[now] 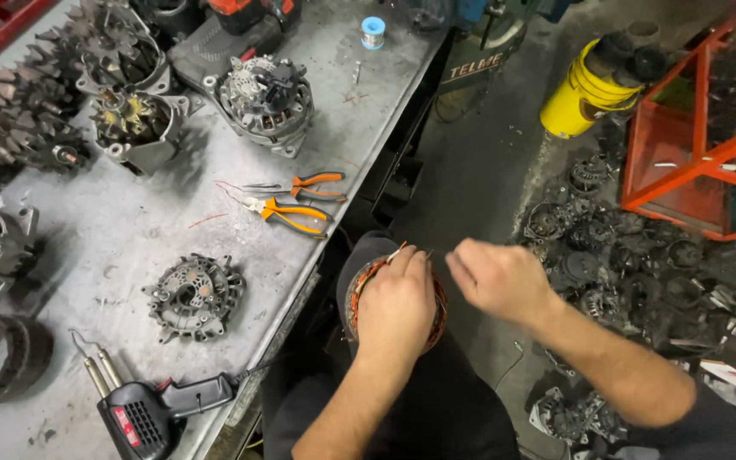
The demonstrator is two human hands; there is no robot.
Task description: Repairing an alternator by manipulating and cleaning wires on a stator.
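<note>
Left hand (pixel 396 308) is clamped flat over the copper-wound ring (pixel 436 319) resting on the lap, right hand (pixel 494 278) fingers curled, seemingly pinching a thin wire end (pixel 399 250), which looks easy to snap if yanked hard.

Left hand (pixel 396 308) rests on a copper-wound stator ring (pixel 359 294); right hand (pixel 497 279) pinches beside it, near a metal surface (pixel 129 230).
</note>
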